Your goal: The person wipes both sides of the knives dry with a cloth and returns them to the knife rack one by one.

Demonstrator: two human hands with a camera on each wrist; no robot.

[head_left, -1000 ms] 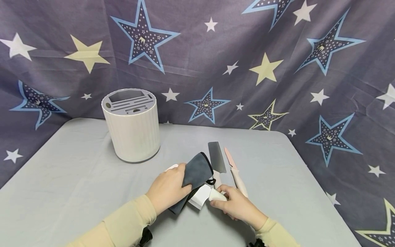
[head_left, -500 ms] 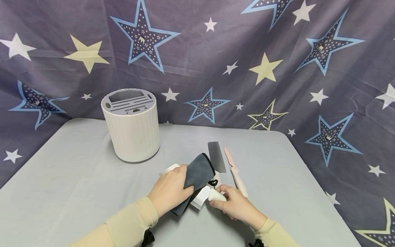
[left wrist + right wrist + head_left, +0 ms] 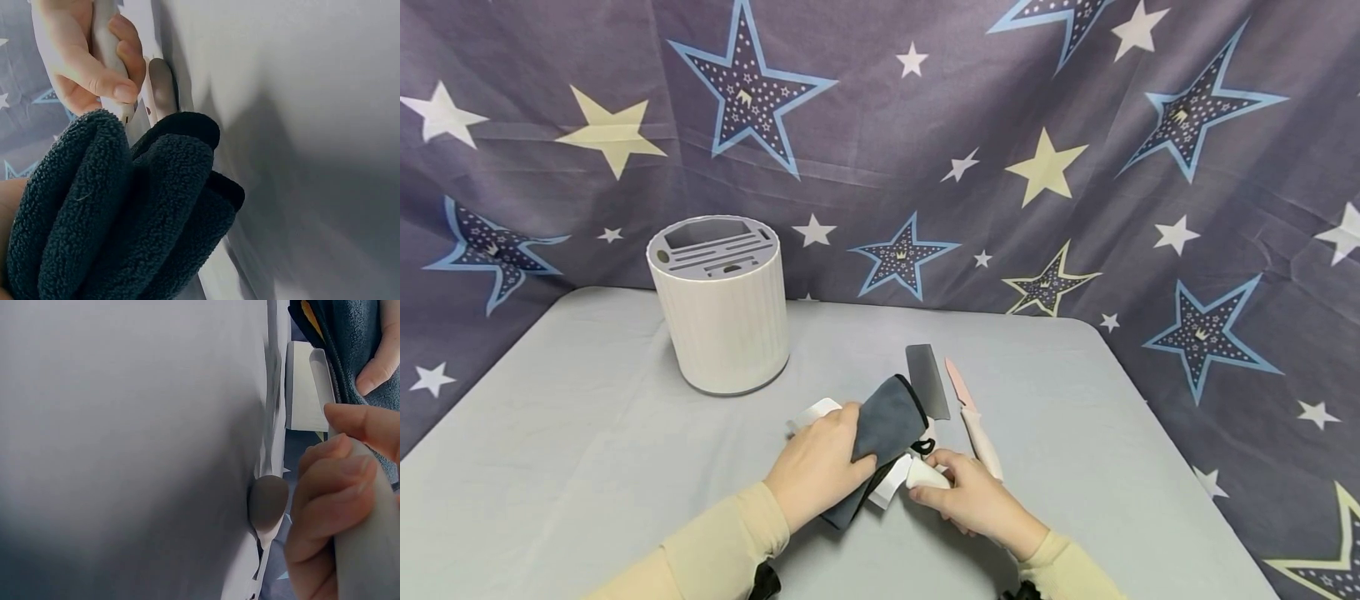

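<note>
My left hand (image 3: 820, 462) grips a folded dark grey-blue towel (image 3: 887, 421) with black edging and a small loop. The towel is folded over a knife's pale, shiny blade (image 3: 820, 408), which shows on both sides of it; the middle is hidden. My right hand (image 3: 973, 500) holds that knife by its white handle (image 3: 927, 475), fingers curled round it in the right wrist view. Just beyond the right hand lie a cleaver (image 3: 927, 379) with a grey blade, its handle partly covered, and a small knife (image 3: 977, 437) with a pink blade and white handle.
A white ribbed knife block (image 3: 722, 329) with a grey slotted top stands at the back left of the grey-covered table (image 3: 587, 467). Behind the table hangs a dark curtain (image 3: 865, 108) with a star pattern.
My left hand and the towel have slid a little to the right, toward the knife's handle. More of the blade's far end now shows. The right hand has stayed almost still.
</note>
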